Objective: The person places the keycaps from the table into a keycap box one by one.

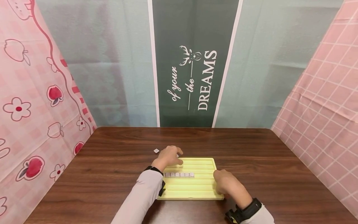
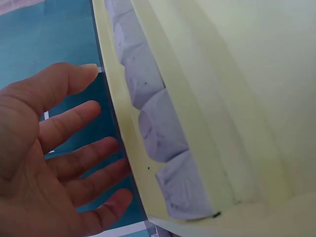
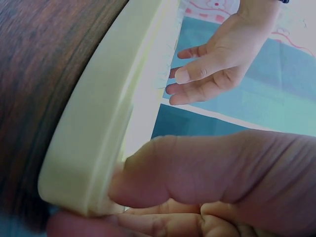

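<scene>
A pale yellow ridged tray (image 1: 195, 186) lies on the table, with several whitish keycaps (image 1: 181, 175) in a line along one of its channels. My left hand (image 1: 169, 156) hovers by the tray's far left corner. In the left wrist view the left hand (image 2: 59, 143) has its fingers spread apart, holding nothing, beside the keycaps (image 2: 163, 123). My right hand (image 1: 227, 183) grips the tray's right edge. The right wrist view shows the right hand's thumb (image 3: 163, 173) on the tray's rim (image 3: 98, 123), with fingers underneath.
One loose keycap (image 1: 156, 151) lies on the brown wooden table (image 1: 112, 174), left of the left hand. Another small white piece (image 1: 177, 155) shows partly behind that hand. Cloth curtains (image 1: 126, 77) stand around the table's back and sides.
</scene>
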Motion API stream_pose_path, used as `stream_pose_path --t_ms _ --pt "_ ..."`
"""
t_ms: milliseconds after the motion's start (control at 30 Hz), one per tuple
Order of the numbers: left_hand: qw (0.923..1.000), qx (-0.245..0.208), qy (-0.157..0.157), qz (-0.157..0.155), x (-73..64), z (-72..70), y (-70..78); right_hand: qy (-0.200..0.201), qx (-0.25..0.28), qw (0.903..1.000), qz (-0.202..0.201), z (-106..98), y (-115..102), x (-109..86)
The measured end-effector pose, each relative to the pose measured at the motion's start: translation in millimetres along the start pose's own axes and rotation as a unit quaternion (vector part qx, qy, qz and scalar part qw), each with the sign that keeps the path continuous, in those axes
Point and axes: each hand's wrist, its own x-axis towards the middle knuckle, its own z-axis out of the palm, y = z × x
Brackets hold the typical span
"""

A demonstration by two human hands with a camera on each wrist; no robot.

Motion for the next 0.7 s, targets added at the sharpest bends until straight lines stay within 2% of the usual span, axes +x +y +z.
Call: stream_pose_path --t_ms 333,533,700 --pt "0.9998 -0.003 -0.016 -0.012 3.4 2.9 -3.2 0.003 -0.002 1.0000 -0.002 -1 -1 -1.3" --pt "0.9999 -0.007 -0.006 -0.012 8.6 0.8 -5.0 0.004 -0.003 1.0000 -0.005 -1 0 -1.2" --pt "0.9999 0.010 0.006 -0.012 10.7 -0.5 -5.0 0.005 -0.006 0.9999 -0.008 -1 0 -0.9"
